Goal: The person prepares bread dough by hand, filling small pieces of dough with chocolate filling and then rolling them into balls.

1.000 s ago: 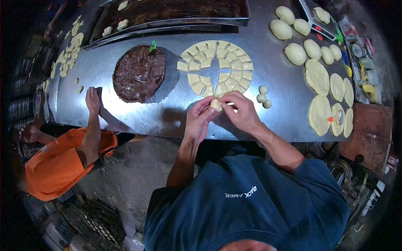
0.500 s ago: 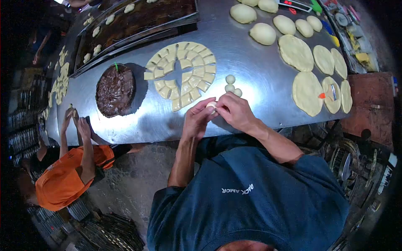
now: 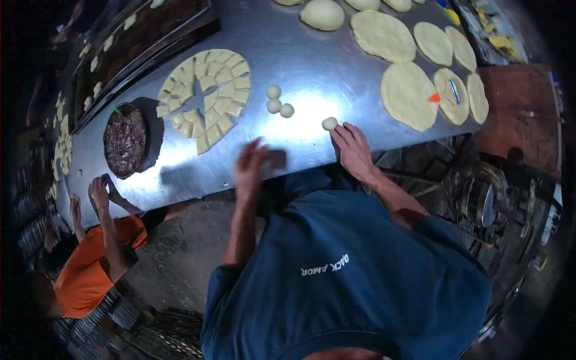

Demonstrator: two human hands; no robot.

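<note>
My right hand (image 3: 354,149) lies flat on the steel table (image 3: 312,66), fingers spread, with its fingertips right beside a small dough ball (image 3: 329,123) that sits on the table. My left hand (image 3: 252,163) is blurred by motion near the table's front edge, and nothing shows in it. Three more small dough balls (image 3: 276,102) lie in a cluster just to the left of the single ball. Further left is a round sheet of dough cut into many small pieces (image 3: 207,93).
A bowl of dark chocolate filling (image 3: 125,141) stands at the left. Several flat dough rounds (image 3: 408,96) lie at the right, one carrying a cutter with an orange handle (image 3: 453,91). A dark tray (image 3: 138,42) holds dough pieces. A co-worker in orange (image 3: 90,270) has hands (image 3: 99,191) at the table.
Both hands were pinching one dough ball together. Now the ball lies on the table by my right fingertips, and my left hand has pulled away to the left. The view has shifted.
</note>
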